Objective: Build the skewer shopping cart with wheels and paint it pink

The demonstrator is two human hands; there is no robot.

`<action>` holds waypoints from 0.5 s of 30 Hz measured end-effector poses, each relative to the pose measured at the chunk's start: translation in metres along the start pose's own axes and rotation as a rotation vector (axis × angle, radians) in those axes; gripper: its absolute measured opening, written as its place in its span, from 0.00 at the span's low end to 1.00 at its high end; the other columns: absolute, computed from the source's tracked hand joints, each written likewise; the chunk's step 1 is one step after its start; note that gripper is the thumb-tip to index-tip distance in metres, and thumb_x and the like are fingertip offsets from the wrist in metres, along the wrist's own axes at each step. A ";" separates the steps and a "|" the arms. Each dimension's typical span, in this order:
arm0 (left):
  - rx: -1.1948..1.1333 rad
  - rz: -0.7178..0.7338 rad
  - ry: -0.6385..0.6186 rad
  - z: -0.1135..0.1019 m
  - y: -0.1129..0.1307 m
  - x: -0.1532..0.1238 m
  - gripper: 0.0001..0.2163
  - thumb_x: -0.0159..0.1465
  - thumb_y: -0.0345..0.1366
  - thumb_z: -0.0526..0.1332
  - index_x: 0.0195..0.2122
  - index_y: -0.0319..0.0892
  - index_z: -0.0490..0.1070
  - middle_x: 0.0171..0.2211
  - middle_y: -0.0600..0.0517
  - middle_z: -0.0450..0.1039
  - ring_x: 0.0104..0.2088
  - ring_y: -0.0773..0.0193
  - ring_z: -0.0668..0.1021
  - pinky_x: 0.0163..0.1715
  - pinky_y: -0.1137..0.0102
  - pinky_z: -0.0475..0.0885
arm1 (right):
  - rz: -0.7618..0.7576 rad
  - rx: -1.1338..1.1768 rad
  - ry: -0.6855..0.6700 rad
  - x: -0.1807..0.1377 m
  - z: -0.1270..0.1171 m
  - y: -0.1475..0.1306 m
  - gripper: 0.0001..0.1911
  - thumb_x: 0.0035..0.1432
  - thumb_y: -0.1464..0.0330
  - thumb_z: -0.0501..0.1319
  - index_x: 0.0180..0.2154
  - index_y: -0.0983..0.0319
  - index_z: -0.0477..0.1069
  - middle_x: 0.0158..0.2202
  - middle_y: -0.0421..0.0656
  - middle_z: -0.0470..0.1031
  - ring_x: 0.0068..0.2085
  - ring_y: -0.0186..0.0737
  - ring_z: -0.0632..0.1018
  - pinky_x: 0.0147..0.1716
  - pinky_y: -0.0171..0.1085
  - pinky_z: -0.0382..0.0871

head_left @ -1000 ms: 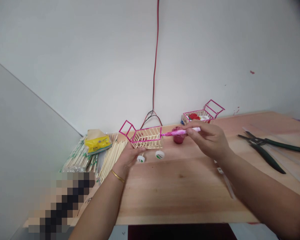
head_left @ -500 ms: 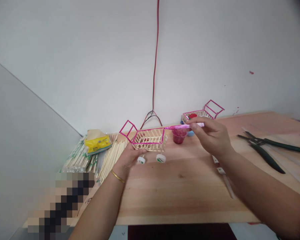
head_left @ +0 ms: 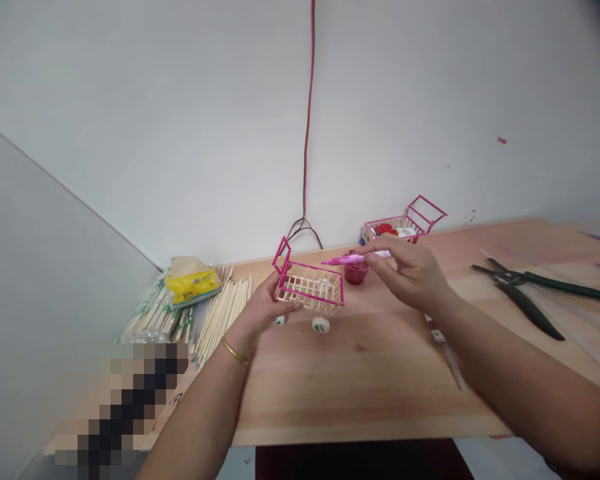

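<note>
My left hand point(head_left: 263, 305) is closed on a miniature shopping cart point(head_left: 314, 297) made of pale sticks, with a pink top rim, a pink handle frame and white round wheels. It holds the cart tilted above the table, by the handle end. In my right hand point(head_left: 407, 275) is a slim paintbrush point(head_left: 337, 261) with a pink-stained, whitish handle, pinched between thumb and fingers. The brush tip points left, close to the cart's far rim; whether they touch I cannot tell. Behind the brush stands a small clear cup point(head_left: 356, 275) of dark pink paint.
A second cart point(head_left: 393, 223) with coloured items inside stands against the wall. Green-handled pliers point(head_left: 525, 293) lie at the right. Bundled sticks point(head_left: 153, 310), loose sticks point(head_left: 225, 313) and a yellow packet point(head_left: 193, 287) are at the left. A red-black cable point(head_left: 307, 133) hangs down the wall.
My left hand has turned the cart, swinging its handle frame to a narrower angle and its body slightly right. The brush has shifted a little left and down, off the cart's corner.
</note>
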State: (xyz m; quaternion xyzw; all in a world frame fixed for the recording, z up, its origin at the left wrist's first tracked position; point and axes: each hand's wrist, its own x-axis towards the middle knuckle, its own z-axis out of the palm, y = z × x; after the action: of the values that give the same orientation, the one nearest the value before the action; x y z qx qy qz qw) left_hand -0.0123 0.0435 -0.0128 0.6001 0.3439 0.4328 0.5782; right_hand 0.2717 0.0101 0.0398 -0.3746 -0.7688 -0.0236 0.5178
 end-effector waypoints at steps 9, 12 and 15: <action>0.086 -0.015 -0.201 0.000 0.006 -0.005 0.30 0.50 0.29 0.72 0.56 0.42 0.70 0.33 0.51 0.75 0.31 0.66 0.76 0.28 0.76 0.71 | 0.021 0.074 -0.123 -0.001 0.003 0.004 0.05 0.63 0.69 0.56 0.36 0.57 0.71 0.32 0.41 0.77 0.34 0.40 0.78 0.34 0.38 0.69; 0.156 -0.073 -0.238 -0.002 0.005 -0.005 0.33 0.52 0.31 0.71 0.59 0.42 0.65 0.32 0.53 0.73 0.25 0.71 0.72 0.19 0.79 0.65 | -0.006 0.077 -0.164 -0.001 0.004 0.005 0.05 0.63 0.69 0.56 0.36 0.57 0.70 0.31 0.41 0.76 0.33 0.38 0.76 0.34 0.38 0.68; 0.176 -0.093 -0.246 -0.002 0.005 -0.004 0.36 0.52 0.33 0.72 0.61 0.42 0.61 0.33 0.53 0.72 0.23 0.73 0.71 0.18 0.80 0.64 | -0.019 0.070 -0.183 -0.001 0.004 0.006 0.05 0.63 0.70 0.56 0.35 0.58 0.70 0.31 0.41 0.76 0.32 0.38 0.75 0.34 0.38 0.67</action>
State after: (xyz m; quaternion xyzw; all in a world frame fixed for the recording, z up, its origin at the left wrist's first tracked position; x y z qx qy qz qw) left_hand -0.0167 0.0399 -0.0087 0.6805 0.3346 0.2971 0.5803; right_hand 0.2719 0.0160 0.0352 -0.3494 -0.8168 0.0326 0.4579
